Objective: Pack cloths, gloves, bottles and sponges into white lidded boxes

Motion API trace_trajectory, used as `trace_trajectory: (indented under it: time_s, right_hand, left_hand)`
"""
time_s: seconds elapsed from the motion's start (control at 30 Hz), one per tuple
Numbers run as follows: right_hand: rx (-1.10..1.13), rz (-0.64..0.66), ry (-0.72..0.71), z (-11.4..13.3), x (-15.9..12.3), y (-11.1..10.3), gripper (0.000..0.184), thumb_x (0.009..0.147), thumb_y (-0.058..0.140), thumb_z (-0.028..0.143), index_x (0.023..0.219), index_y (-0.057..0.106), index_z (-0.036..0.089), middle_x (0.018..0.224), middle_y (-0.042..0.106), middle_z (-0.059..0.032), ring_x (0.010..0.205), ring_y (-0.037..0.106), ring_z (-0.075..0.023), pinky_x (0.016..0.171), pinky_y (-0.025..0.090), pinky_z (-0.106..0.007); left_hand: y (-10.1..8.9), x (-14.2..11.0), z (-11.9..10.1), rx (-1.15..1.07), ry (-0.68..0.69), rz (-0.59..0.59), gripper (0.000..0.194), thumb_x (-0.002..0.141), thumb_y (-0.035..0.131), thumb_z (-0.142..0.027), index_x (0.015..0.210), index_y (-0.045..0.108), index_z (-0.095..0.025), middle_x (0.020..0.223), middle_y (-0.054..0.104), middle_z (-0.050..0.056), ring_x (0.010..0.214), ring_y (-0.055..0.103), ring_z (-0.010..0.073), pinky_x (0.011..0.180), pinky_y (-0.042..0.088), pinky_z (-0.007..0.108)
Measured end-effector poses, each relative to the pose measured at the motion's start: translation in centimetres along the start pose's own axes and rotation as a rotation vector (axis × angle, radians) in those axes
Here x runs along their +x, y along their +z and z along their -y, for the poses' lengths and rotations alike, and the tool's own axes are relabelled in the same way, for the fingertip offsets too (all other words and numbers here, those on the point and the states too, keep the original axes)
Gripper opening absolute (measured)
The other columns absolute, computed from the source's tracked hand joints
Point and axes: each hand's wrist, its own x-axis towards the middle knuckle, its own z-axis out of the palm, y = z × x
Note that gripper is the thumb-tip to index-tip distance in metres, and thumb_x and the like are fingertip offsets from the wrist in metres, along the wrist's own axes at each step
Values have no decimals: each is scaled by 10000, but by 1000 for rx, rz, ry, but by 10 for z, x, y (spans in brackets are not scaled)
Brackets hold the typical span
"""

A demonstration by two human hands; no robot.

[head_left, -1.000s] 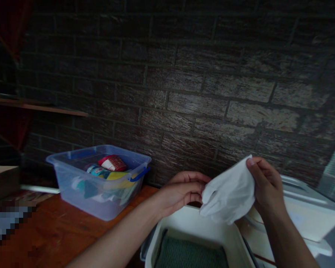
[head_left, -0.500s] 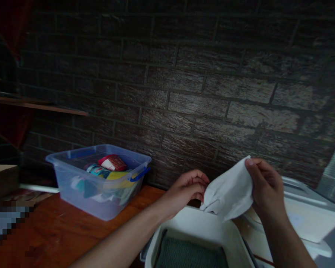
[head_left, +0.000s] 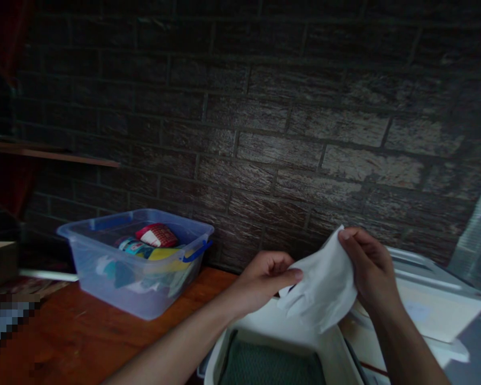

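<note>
A thin white cloth (head_left: 324, 286) hangs between my two hands, creased along its lower left. My left hand (head_left: 270, 278) pinches its left edge, thumb on top. Its upper corner is gripped between the thumb and fingers of my right hand (head_left: 369, 262). Below the cloth stands a white tub (head_left: 260, 321), its far rim partly covered by the cloth. Inside the tub lies a dark green textured fabric (head_left: 272, 366).
On the wooden table (head_left: 64, 331) at left sits a clear plastic bin (head_left: 120, 289) with blue handles, holding packets and bottles. A lidded white container (head_left: 428, 305) stands at right. A dark brick wall (head_left: 240, 133) rises behind; a shelf (head_left: 52, 154) juts out at left.
My left thumb has come over the cloth's left edge, where the fingers were before. Both hands and the cloth have shifted; the cloth hangs slightly lower and more bunched.
</note>
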Motion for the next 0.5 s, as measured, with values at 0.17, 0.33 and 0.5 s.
trace_trajectory:
  time_s: [0.17, 0.33, 0.5]
  right_hand:
    - [-98, 220, 23, 1, -6, 6, 216, 928, 692, 430, 875, 683, 222, 657, 605, 21, 530, 485, -99, 460, 361, -205]
    - [-265, 490, -63, 4, -15, 16, 153, 967, 653, 363, 1003, 721, 231, 876, 694, -14, 807, 621, -155, 686, 482, -228]
    - [-287, 558, -84, 3, -20, 21, 220, 990, 619, 354, 1188, 635, 261, 941, 678, -19, 832, 613, -158, 672, 477, -235]
  left_hand:
    - [1, -2, -2, -47, 50, 24, 387, 754, 834, -403, 814, 540, -158, 748, 515, -31, 667, 468, 97, 579, 322, 217]
    - [11, -4, -7, -77, 161, 2, 358, 808, 808, -360, 965, 558, -157, 840, 554, -12, 768, 520, 116, 677, 383, 232]
    - [10, -2, -8, -29, 194, -89, 283, 873, 746, -361, 871, 557, -150, 726, 499, -40, 661, 434, 88, 584, 297, 217]
